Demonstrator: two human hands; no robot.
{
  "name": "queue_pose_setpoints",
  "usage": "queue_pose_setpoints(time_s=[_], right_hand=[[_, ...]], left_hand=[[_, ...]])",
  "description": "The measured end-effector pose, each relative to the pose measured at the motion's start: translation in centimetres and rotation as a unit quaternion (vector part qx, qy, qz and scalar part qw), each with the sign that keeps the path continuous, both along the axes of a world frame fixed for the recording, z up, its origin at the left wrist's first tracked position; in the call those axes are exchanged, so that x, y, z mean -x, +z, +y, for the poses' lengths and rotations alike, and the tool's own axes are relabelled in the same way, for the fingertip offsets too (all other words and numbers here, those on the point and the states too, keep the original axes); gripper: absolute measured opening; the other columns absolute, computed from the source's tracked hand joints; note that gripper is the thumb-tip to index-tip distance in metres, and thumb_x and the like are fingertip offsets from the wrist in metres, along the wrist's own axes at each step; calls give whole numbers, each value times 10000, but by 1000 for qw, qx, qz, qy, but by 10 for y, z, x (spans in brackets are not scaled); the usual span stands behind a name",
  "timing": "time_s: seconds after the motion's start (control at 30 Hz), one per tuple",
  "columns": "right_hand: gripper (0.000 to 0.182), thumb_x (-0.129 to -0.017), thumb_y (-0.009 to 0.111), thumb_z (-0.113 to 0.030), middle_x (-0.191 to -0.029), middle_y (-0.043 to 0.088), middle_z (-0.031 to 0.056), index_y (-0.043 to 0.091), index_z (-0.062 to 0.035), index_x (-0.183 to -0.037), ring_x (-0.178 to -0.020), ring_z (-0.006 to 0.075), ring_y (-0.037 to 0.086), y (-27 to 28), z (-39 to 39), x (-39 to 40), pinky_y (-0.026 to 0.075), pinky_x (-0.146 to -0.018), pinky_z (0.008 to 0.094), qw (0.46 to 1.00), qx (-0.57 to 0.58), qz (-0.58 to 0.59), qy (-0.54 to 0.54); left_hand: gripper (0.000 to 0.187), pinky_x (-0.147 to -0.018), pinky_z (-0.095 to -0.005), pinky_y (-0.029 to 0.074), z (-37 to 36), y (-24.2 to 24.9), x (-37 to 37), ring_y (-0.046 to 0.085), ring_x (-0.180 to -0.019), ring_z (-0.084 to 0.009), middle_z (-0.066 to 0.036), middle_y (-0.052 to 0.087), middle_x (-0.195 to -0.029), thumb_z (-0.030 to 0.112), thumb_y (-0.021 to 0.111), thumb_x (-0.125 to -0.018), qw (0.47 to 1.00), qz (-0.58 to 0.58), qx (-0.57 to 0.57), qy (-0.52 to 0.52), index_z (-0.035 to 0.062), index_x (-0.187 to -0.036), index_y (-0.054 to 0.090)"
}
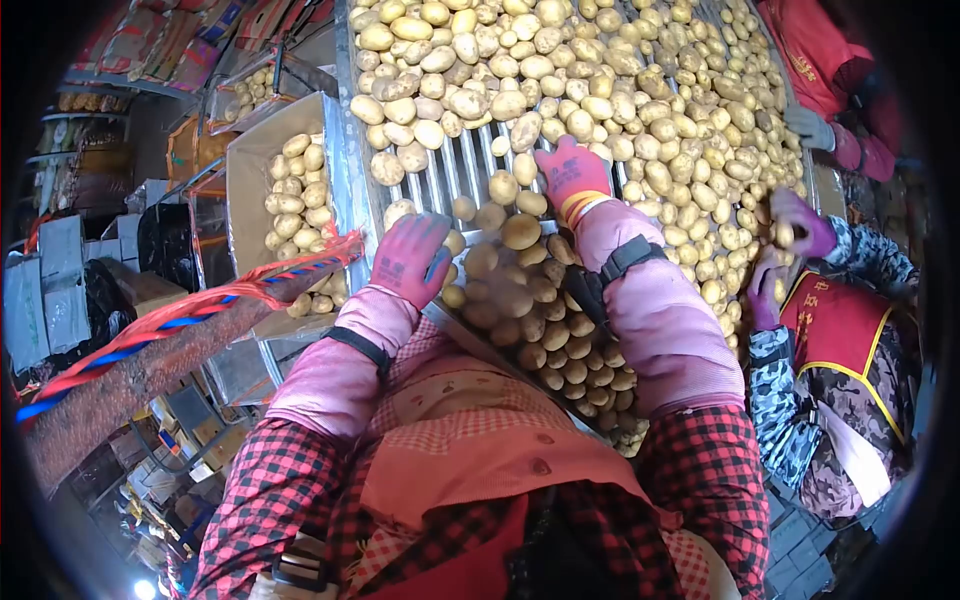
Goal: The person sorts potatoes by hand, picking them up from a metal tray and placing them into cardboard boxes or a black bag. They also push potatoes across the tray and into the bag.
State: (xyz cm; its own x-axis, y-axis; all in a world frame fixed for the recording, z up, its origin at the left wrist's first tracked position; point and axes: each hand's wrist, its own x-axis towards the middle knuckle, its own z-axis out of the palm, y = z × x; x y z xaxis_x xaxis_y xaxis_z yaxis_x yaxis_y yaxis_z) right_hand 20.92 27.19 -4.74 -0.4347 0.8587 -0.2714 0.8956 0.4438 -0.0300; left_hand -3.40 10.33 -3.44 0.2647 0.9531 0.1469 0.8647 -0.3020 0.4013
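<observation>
My left hand (408, 258), in a pink glove with bluish fingertips, rests near the left edge of the sorting table beside a few potatoes. Its fingers are stretched forward with the thumb apart, and no potato shows in its grip. Further right and forward, my right hand (576, 172), in a pink glove with a yellow-orange cuff, reaches over the potatoes (520, 168); its fingers are extended, with the tips partly out of sight. Between both hands, metal bars (455, 168) show through the layer. Brownish potatoes (545, 320) lie in a heap below the bars, close to my body.
A cardboard box (245, 170) with potatoes stands left of the table. A red and blue rope (200, 310) runs along a rusty beam (150, 370). At right, a co-worker's gloved hands (800, 225) handle a potato; another person's grey glove (810, 130) touches the far edge.
</observation>
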Motion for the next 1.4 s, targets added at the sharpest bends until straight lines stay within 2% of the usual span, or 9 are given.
queue_pose_setpoints(time_s=[0.73, 0.9, 1.0, 1.07, 1.17, 1.2, 1.23, 1.3, 1.4], right_hand=[[397, -831, 686, -348, -1086, 621, 120, 586, -204, -1187, -1000, 309, 652, -10, -5, -35, 528, -775, 446, 997, 9, 76, 18], [393, -829, 663, -419, -1084, 632, 131, 598, -216, -1160, -930, 327, 661, 12, -71, -23, 529, -783, 435, 963, 70, 246, 85], [343, -846, 641, -360, -1057, 650, 154, 619, -134, -1103, -937, 352, 648, 1, -42, -37, 529, -805, 444, 930, 243, 272, 34], [363, -873, 639, -292, -977, 671, 136, 608, -26, -1118, -929, 324, 649, 26, -63, -61, 533, -809, 416, 425, 427, 727, -330], [414, -926, 595, -329, -1013, 667, 71, 598, 5, -1171, -938, 228, 638, 24, -17, -78, 516, -840, 323, 871, -136, 469, 55], [414, -907, 602, -321, -1027, 665, 104, 599, -17, -1188, -959, 259, 637, 16, 11, -65, 517, -837, 340, 842, 6, 535, -69], [419, -889, 609, -314, -1042, 662, 137, 600, -40, -1205, -979, 291, 636, 11, 30, -48, 517, -834, 356, 779, 149, 578, -191], [318, -844, 661, -235, -1109, 613, 137, 641, -179, -1157, -959, 313, 649, 34, 42, -21, 527, -795, 408, 976, -87, 189, -64], [215, -887, 567, -215, -1181, 560, 152, 636, -142, -1078, -1000, 333, 636, 4, 48, 6, 531, -787, 444, 996, -74, 10, -58]], left_hand=[[441, -920, -421, 484, 2, 18, -32, 601, -1067, -368, -225, 597, -1189, 143, 602, -877, 978, -194, 11, 70, 16, -1292, 525], [406, -836, -331, 504, 38, 30, -78, 614, -983, -227, -49, 612, -1148, 220, 559, -966, 525, -676, 479, 195, 78, -1341, 495], [450, -948, -327, 466, 50, 1, -66, 560, -1108, -203, -79, 552, -1289, 304, 438, -1022, 750, -502, 426, -60, 95, -1420, 438], [443, -962, -331, 461, 41, 26, -60, 549, -1145, -216, -89, 544, -1306, 290, 421, -1030, 725, -513, 459, 9, 77, -1419, 433], [434, -1013, -345, 436, 29, 14, -44, 519, -1205, -237, -109, 511, -1350, 253, 376, -1047, 612, -628, 478, 50, 55, -1433, 400], [428, -1044, -353, 419, 25, 9, -36, 501, -1236, -246, -119, 493, -1370, 223, 351, -1054, 536, -688, 487, 50, 47, -1444, 377], [428, -1058, -352, 407, 23, 15, -32, 489, -1253, -247, -125, 488, -1376, 202, 343, -1052, 625, -617, 477, 22, 40, -1448, 365], [427, -1084, -348, 381, 24, 43, -25, 465, -1286, -248, -135, 478, -1388, 159, 327, -1049, 777, -449, 441, -30, 25, -1454, 340], [430, -1103, -322, 350, 11, 22, -9, 443, -1310, -248, -155, 460, -1410, 123, 302, -1042, 788, -444, 427, -15, 2, -1454, 317]])
